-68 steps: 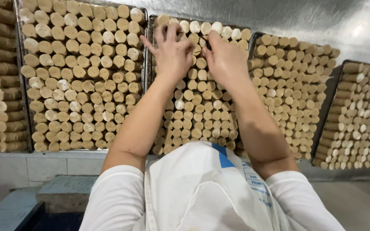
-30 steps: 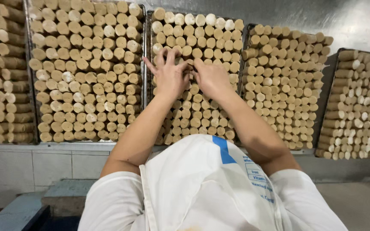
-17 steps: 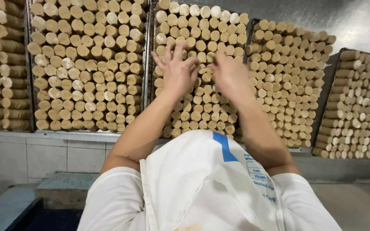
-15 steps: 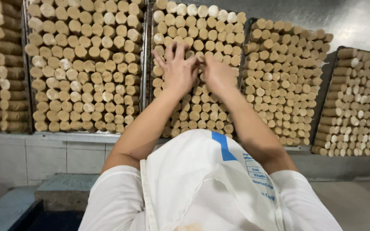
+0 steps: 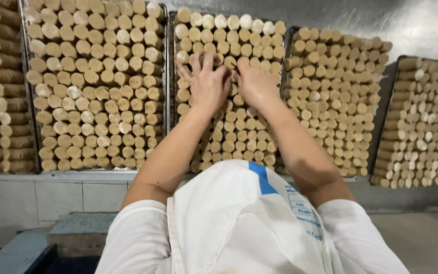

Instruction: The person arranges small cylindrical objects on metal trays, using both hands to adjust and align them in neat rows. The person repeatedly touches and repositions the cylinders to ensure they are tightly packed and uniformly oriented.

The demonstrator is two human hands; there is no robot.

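- Left hand (image 5: 206, 83), right hand (image 5: 254, 83): side by side, fingers spread flat on tan cylindrical rolls (image 5: 229, 132) stacked in the middle metal tray (image 5: 170, 91).
- Neighbouring trays (image 5: 335, 101) lean on a steel wall (image 5: 422, 25) above a white tiled ledge (image 5: 36, 195).

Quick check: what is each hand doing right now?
Left hand: open, fingers spread, flat on the tan cylinders.
Right hand: resting on the same cylinders; grip cannot be told.
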